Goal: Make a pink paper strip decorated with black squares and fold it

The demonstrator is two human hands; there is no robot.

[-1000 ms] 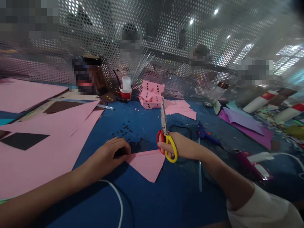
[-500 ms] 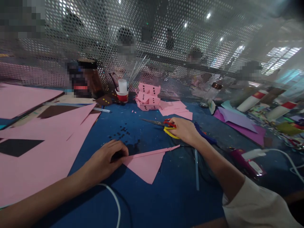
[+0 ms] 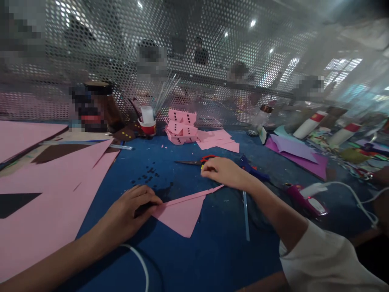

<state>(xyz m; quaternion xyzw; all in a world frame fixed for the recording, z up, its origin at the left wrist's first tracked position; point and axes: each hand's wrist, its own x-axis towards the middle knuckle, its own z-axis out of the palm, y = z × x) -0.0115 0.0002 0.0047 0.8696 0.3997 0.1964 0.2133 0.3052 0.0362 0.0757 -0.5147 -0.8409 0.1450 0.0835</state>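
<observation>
Head: left fingers (image 3: pixel 149 198) together on paper (image 3: pixel 184 215)

From close by, the head-worn camera looks forward and down over the bare left hand (image 3: pixel 131 206) and bare right hand (image 3: pixel 226 171) toward a far perforated grey metal screen (image 3: pixel 182 87).

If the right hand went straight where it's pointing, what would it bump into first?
Probably the scissors, lying right beside the right hand; I can't tell whether they already touch.

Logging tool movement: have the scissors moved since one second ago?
Yes: the scissors have turned, blades now leftward, handles nearer the dotted pink stack.
</observation>
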